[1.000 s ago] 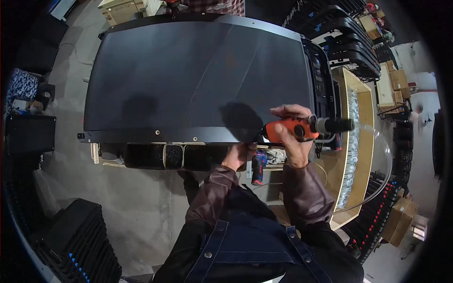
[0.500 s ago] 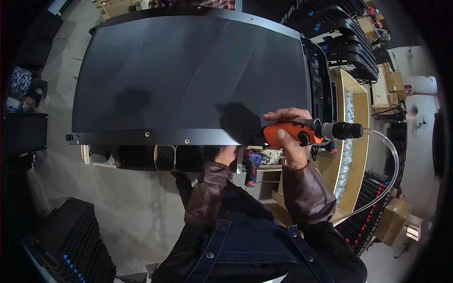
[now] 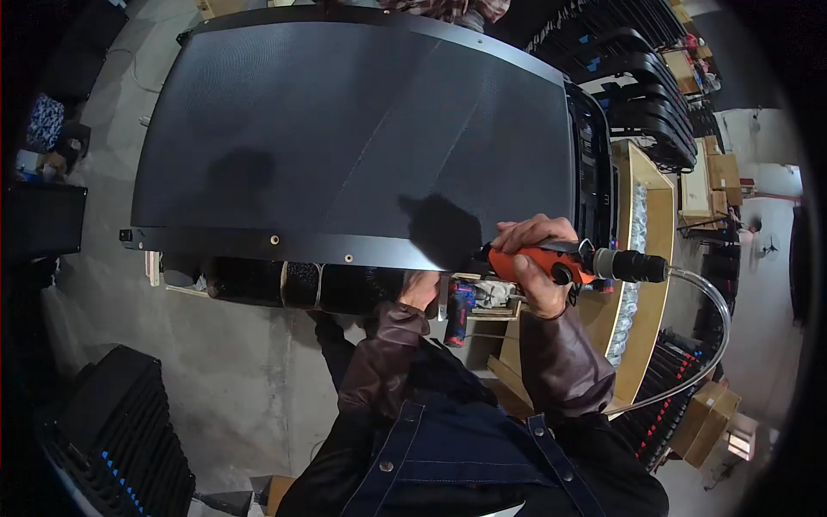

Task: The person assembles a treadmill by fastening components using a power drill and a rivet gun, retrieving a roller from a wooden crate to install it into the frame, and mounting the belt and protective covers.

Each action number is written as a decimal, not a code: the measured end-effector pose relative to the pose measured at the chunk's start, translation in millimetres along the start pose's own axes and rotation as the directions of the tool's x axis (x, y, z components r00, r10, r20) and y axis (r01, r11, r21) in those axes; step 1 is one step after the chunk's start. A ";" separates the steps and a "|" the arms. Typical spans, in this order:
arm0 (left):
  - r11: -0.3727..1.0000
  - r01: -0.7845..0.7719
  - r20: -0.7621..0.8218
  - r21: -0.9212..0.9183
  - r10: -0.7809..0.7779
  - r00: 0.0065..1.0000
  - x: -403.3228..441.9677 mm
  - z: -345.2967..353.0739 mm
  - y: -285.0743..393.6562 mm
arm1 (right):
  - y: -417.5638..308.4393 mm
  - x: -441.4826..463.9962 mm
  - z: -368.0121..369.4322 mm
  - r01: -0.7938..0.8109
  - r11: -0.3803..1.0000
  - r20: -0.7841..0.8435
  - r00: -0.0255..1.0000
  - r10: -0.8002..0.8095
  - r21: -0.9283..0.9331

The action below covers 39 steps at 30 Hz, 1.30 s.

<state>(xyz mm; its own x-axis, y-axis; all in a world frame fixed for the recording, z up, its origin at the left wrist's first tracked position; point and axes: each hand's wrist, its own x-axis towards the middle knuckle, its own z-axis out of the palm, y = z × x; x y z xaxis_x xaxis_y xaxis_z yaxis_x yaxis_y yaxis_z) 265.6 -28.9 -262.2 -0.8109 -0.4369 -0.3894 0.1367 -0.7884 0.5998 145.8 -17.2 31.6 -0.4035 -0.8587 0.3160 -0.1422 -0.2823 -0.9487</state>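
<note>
Boxed in around the dark panel (image 3: 362,129). Past its right end: pale wooden crate (image 3: 662,215) full of clear-wrapped items (image 3: 629,302), plus black frames (image 3: 650,112) stacked to the far right. Beyond its far edge: plaid clothing (image 3: 431,9) of another person. Just off its near edge, below: dark padded blocks (image 3: 250,283), then blue-and-red drill (image 3: 460,312) hanging close to left hand (image 3: 420,290). Clear hose (image 3: 720,302) looping out past the right end, then back toward the near side. Left fingers hidden under the near edge; can't tell wide or narrow, or on what.

Orange air tool (image 3: 544,261) at the panel's near edge, toward its right corner. Gripped in right hand (image 3: 541,289), fingers wrapped over top, thumb along near side. Lying roughly level, dark nose toward the panel, black coupling (image 3: 639,266) pointing right to the hose. Can't tell nose contact. Panel surface matte, faintly streaked, with shadows across it; smooth near border with brass-coloured fittings (image 3: 275,239).
</note>
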 end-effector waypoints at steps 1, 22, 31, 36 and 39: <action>0.946 0.207 -0.040 -0.248 -0.223 0.974 -6.5 9.8 15.7 | -0.2 0.0 0.7 -0.007 1.000 -0.018 1.000 0.007 -0.002; 0.401 0.076 -0.113 0.913 0.071 0.991 -25.4 38.7 62.7 | -13.8 -12.4 14.1 -0.136 0.971 -0.311 0.948 0.071 -0.194; 0.298 0.551 -0.598 0.779 0.616 0.513 -185.7 -206.2 143.5 | -27.4 -13.6 -12.0 -0.108 0.993 -0.464 0.878 0.118 0.048; -0.123 0.713 -0.518 0.691 0.604 0.606 -189.4 -299.1 207.1 | -30.5 -48.1 23.9 -0.169 0.976 -0.400 0.911 0.101 -0.139; -0.330 0.663 -0.509 0.672 0.444 0.737 -179.0 -318.8 211.2 | -23.2 -72.8 76.1 -0.282 0.945 -0.380 0.902 0.203 -0.165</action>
<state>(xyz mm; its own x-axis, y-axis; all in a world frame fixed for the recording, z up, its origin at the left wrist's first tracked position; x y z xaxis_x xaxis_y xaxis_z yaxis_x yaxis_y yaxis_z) 621.0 -255.3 -288.7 -0.2472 -0.8928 -0.3765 -0.9651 0.2614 0.0139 247.3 19.2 29.9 -0.7368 -0.6694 0.0954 -0.1696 0.0464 -0.9844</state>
